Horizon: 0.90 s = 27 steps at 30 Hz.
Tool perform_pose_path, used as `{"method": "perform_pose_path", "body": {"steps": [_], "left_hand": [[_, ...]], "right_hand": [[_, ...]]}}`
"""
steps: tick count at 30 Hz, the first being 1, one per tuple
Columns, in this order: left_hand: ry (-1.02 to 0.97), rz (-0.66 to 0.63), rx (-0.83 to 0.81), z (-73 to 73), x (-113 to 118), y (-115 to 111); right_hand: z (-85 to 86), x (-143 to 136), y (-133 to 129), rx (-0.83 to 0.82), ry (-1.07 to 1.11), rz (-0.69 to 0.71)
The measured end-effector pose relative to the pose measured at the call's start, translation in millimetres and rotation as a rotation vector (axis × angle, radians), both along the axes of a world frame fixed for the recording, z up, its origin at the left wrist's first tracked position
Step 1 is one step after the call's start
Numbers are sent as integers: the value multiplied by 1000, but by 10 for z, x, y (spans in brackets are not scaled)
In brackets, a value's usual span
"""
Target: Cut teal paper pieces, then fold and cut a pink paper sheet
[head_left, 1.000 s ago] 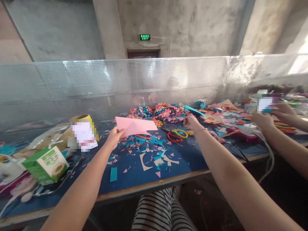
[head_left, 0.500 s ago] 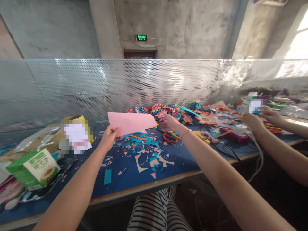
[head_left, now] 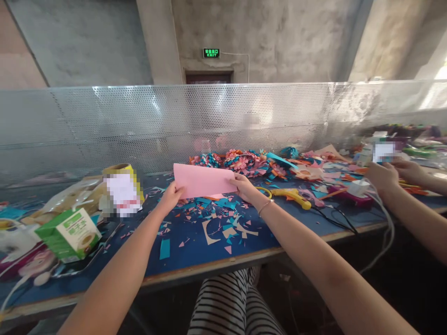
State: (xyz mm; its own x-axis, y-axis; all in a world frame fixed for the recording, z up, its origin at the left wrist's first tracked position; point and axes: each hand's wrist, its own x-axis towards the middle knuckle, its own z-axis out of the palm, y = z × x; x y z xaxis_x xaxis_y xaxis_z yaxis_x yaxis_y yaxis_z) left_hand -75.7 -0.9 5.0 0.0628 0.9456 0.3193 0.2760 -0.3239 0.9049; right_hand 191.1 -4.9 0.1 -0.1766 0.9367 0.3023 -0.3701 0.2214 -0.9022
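A sheet of pink paper (head_left: pixel 204 182) is held up above the blue tabletop, stretched between both hands. My left hand (head_left: pixel 172 195) pinches its left end, thumb in front. At the right end, my right hand (head_left: pixel 243 186) grips the edge between thumb and fingers. Beneath the sheet lie many small paper scraps (head_left: pixel 216 216) in turquoise, pink and white. Behind it sits a heap of paper flowers (head_left: pixel 240 162) in pink, orange and blue. A yellow glue gun (head_left: pixel 291 196) lies to the right of my right hand, with a dark cable beside it.
At left stand a green box (head_left: pixel 70 235) and a yellow container (head_left: pixel 134 186) near plastic bags. A co-worker's hands (head_left: pixel 386 179) work at the right. A perforated metal panel (head_left: pixel 146 121) closes off the table's back; the wooden front edge (head_left: pixel 216 270) runs near my knees.
My right hand has closed on the right end of the pink paper, which it was only reaching toward before. The whole view has shifted slightly, so things appear further right.
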Motion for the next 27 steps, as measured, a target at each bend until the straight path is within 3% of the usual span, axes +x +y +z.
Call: {"method": "perform_pose_path", "body": {"steps": [10,16,23,27], "left_hand": [[35,3,-63,2,38,-50],[-117,-70,20,46,50,-70],[-297,-189,81,127,90,-141],[-330,-251,93,200,85,-202]], "right_hand": [[-166,44,133,100,-77,-125],[-201,63,164,-4,-149,-241],[-181,129,126,-224,33,196],[-142,166,72,-233,85,406]]}}
